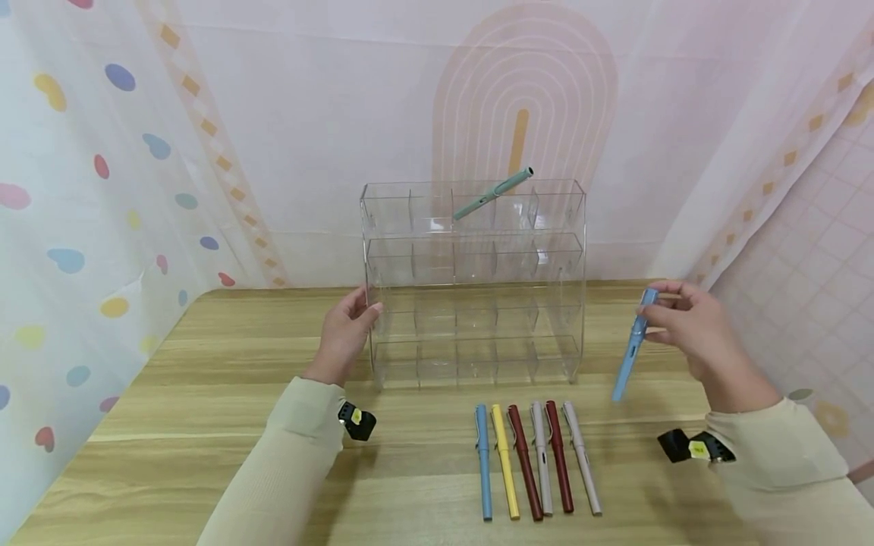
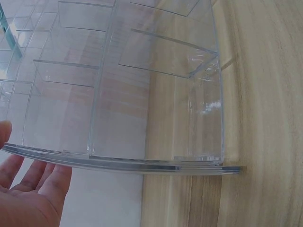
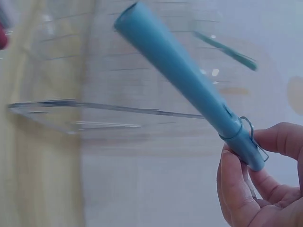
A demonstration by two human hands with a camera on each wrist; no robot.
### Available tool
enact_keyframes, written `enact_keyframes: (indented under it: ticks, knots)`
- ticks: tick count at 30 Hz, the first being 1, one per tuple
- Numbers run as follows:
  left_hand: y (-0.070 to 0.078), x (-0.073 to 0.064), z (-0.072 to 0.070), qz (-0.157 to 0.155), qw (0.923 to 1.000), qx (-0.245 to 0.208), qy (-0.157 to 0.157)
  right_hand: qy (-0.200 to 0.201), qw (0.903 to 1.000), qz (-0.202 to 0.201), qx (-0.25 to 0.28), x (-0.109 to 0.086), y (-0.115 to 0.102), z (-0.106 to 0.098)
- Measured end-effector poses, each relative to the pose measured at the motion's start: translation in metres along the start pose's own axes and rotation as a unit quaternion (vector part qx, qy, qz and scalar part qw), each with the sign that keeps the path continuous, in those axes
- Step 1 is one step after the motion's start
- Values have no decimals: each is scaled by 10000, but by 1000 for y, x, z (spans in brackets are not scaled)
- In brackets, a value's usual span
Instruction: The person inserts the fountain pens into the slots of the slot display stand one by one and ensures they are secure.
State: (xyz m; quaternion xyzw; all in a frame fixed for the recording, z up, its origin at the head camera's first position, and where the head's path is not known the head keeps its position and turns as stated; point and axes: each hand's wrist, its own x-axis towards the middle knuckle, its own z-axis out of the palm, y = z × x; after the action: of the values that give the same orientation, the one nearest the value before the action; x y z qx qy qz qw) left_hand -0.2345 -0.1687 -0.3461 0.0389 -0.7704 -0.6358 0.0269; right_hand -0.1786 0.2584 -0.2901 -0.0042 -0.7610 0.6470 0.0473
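A clear acrylic pen rack (image 1: 475,287) with tiered compartments stands upright on the wooden table. At its left side, my left hand (image 1: 346,334) grips the side panel, the thumb in front and the fingers behind; the left wrist view shows that hand (image 2: 35,191) at the panel's edge. To the right of the rack, my right hand (image 1: 690,330) pinches a blue pen (image 1: 631,353) near its clip end, its other end pointing down. Close up, the right wrist view shows this pen (image 3: 182,75) between thumb and fingers. One green pen (image 1: 493,194) leans diagonally in the rack's top tier.
In front of the rack lies a row of pens: a blue pen (image 1: 483,462), a yellow pen (image 1: 506,462), two dark red pens and two grey ones, such as the rightmost grey pen (image 1: 583,459). A patterned curtain (image 1: 307,136) hangs behind the table (image 1: 225,409).
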Motion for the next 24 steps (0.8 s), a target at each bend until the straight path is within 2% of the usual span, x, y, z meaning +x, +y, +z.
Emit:
enact_keyframes:
  ticks: [4,10,18,24]
  knots:
    - [-2,1,0,-1,10000,52,-7,155,9939,-149,1082,4,-18,-4]
    - [-3,1,0,-76,9998,155,-18,583,9776,-343,1991,13,-42,-1]
    - [-4,3,0,-75,9998,185,-30,1335,9676,-428,2098,29,-67,15]
    - [-5,2,1,-34,9999,108,-59,1643,9515,-618,2527,47,-83,25]
